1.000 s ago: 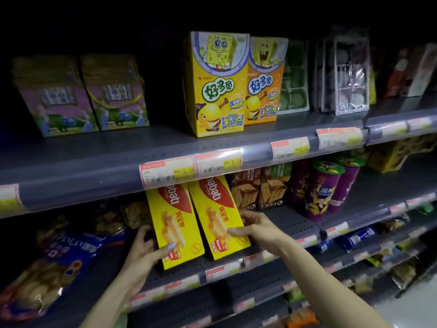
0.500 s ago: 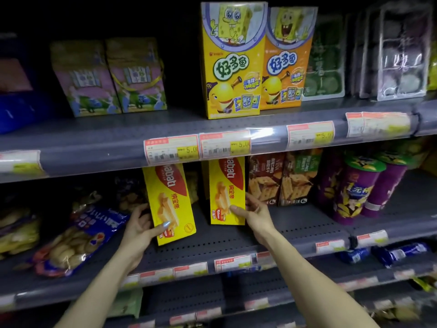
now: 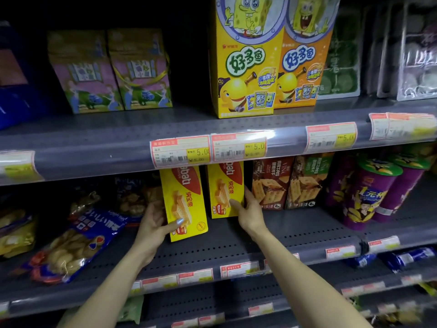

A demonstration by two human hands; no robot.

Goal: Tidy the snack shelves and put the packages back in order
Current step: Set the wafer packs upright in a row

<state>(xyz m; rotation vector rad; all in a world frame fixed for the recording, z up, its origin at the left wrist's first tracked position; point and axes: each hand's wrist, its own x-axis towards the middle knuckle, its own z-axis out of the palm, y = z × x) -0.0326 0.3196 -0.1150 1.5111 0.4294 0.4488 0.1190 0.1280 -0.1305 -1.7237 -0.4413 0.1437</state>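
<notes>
Two yellow wafer boxes stand on the middle shelf [image 3: 236, 240] under the price strip. My left hand [image 3: 153, 223] grips the left wafer box [image 3: 184, 204] at its lower left edge, thumb across the front; this box leans slightly. My right hand [image 3: 250, 211] holds the right wafer box [image 3: 224, 190] at its lower right corner, thumb on the front and fingers behind its right side. That box stands nearly upright, close beside the brown cracker boxes [image 3: 272, 183].
Purple snack cups [image 3: 369, 190] stand at the right of the middle shelf, and blue cookie bags [image 3: 75, 242] lie at the left. On the upper shelf [image 3: 118, 143] are cartoon boxes [image 3: 248, 58], pink gift boxes [image 3: 108, 69] and clear trays [image 3: 340, 58]. Lower shelves hold more packages.
Both wafer boxes have gone from leaning forward at the shelf's front to standing further back. My hands went with them, and the view has come closer to the shelf.
</notes>
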